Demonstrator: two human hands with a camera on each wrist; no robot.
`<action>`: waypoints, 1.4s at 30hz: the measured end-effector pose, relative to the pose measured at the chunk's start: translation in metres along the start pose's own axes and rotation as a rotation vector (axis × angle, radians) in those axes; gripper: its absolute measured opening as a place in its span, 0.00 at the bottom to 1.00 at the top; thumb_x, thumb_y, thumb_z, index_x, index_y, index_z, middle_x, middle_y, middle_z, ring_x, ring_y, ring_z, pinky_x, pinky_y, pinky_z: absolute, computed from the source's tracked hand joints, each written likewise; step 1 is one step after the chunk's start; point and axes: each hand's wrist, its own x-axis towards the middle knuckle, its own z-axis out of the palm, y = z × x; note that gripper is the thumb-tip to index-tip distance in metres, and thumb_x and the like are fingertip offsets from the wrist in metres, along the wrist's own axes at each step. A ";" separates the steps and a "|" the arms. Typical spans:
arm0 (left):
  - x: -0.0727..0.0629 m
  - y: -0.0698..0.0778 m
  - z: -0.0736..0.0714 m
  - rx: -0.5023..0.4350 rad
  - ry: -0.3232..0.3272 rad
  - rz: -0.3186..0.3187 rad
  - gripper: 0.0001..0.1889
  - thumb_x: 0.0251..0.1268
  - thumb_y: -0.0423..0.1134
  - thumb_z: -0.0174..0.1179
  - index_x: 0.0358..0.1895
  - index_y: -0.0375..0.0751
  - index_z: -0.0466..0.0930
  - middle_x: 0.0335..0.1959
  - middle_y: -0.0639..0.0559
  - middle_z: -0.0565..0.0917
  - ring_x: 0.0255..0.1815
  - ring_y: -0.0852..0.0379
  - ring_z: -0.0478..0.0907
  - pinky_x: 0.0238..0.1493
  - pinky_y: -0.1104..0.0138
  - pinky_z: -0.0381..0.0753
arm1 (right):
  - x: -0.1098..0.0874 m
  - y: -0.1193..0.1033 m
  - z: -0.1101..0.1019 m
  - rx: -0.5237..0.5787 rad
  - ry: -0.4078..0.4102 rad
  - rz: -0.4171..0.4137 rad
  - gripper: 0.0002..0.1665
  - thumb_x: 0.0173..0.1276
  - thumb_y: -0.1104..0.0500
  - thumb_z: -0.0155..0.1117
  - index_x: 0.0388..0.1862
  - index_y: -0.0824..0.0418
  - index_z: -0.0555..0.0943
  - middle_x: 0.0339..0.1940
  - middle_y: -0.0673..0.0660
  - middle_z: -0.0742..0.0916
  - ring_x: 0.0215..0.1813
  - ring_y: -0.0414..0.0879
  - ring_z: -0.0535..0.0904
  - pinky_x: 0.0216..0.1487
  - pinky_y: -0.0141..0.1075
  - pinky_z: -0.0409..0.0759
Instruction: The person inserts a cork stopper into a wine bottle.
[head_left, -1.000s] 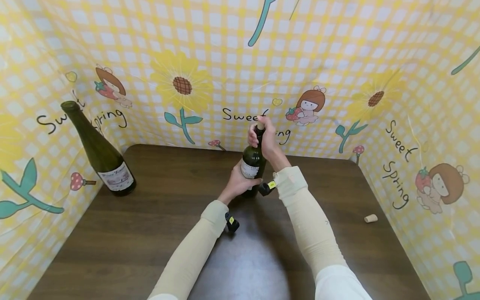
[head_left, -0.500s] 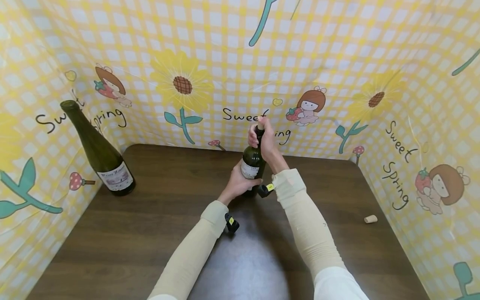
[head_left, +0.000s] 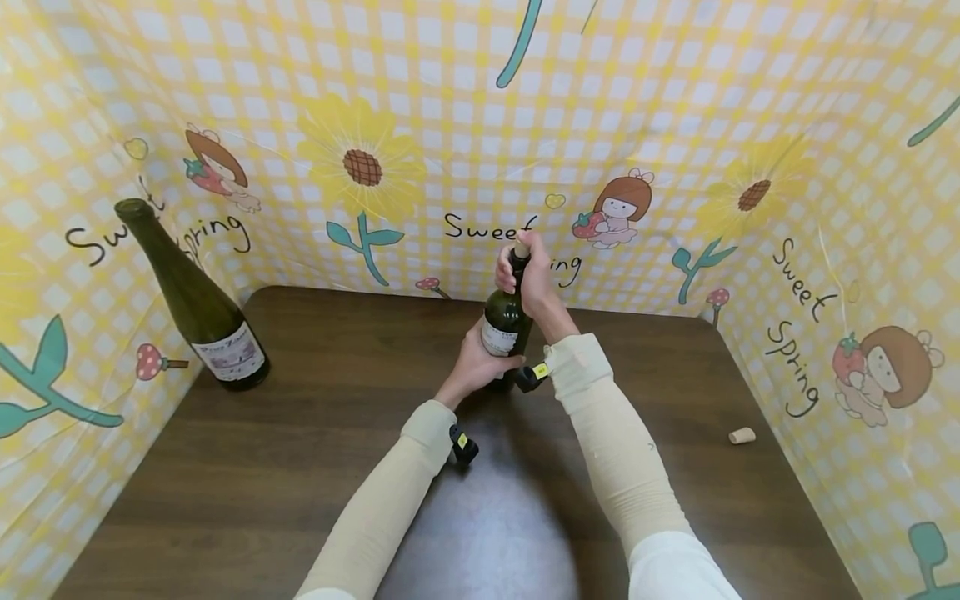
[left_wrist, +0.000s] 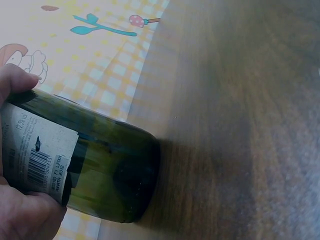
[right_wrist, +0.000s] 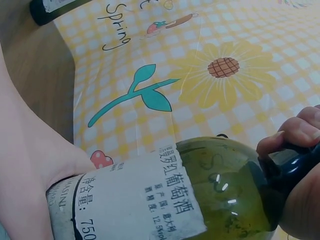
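Note:
A dark green wine bottle (head_left: 504,312) stands upright on the table, a cork (head_left: 521,249) showing at its mouth. My left hand (head_left: 474,365) grips the bottle's body around the white label; in the left wrist view the bottle's base (left_wrist: 132,175) meets the wood. Higher up, my right hand (head_left: 538,279) holds the neck, its fingers curled round it and the thumb at the top of the cork. The right wrist view shows the bottle's shoulder (right_wrist: 220,180) between both hands, while the mouth lies out of that view.
A second, taller green bottle (head_left: 198,300) with no cork in its mouth stands at the table's left edge. A loose cork (head_left: 742,436) lies on its side at the right. Yellow checked cloth (head_left: 465,150) walls in the back and both sides of the brown table (head_left: 360,350).

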 end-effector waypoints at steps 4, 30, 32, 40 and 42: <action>0.000 0.001 0.002 -0.010 -0.001 0.004 0.39 0.49 0.31 0.77 0.68 0.42 0.70 0.57 0.41 0.80 0.53 0.47 0.77 0.59 0.53 0.74 | -0.001 -0.002 -0.001 -0.011 -0.002 0.000 0.32 0.72 0.47 0.31 0.07 0.54 0.63 0.05 0.45 0.65 0.10 0.38 0.55 0.15 0.31 0.56; 0.003 0.004 0.006 0.015 -0.052 0.014 0.41 0.51 0.36 0.78 0.70 0.50 0.68 0.57 0.47 0.80 0.55 0.50 0.79 0.60 0.52 0.76 | -0.013 0.004 -0.017 -0.156 -0.018 -0.252 0.28 0.74 0.50 0.39 0.23 0.72 0.67 0.16 0.54 0.72 0.18 0.47 0.65 0.23 0.35 0.68; 0.004 0.004 0.003 0.027 -0.058 0.017 0.41 0.51 0.38 0.78 0.70 0.52 0.68 0.57 0.48 0.80 0.56 0.50 0.79 0.60 0.50 0.76 | -0.017 0.007 -0.021 -0.236 -0.038 -0.277 0.24 0.75 0.54 0.44 0.30 0.75 0.70 0.22 0.58 0.75 0.24 0.50 0.69 0.30 0.36 0.72; 0.000 0.001 -0.004 0.058 -0.080 0.008 0.41 0.53 0.39 0.78 0.70 0.52 0.67 0.58 0.49 0.79 0.57 0.50 0.78 0.61 0.49 0.76 | -0.040 0.021 -0.034 -0.572 0.040 -0.234 0.13 0.77 0.61 0.59 0.54 0.67 0.79 0.51 0.63 0.84 0.52 0.55 0.82 0.53 0.43 0.80; 0.000 0.002 -0.003 0.075 -0.088 -0.008 0.41 0.52 0.41 0.79 0.69 0.53 0.67 0.57 0.49 0.79 0.57 0.50 0.79 0.61 0.50 0.76 | -0.043 0.023 -0.035 -0.611 0.062 -0.270 0.13 0.78 0.63 0.59 0.56 0.68 0.79 0.54 0.66 0.84 0.56 0.57 0.81 0.58 0.45 0.80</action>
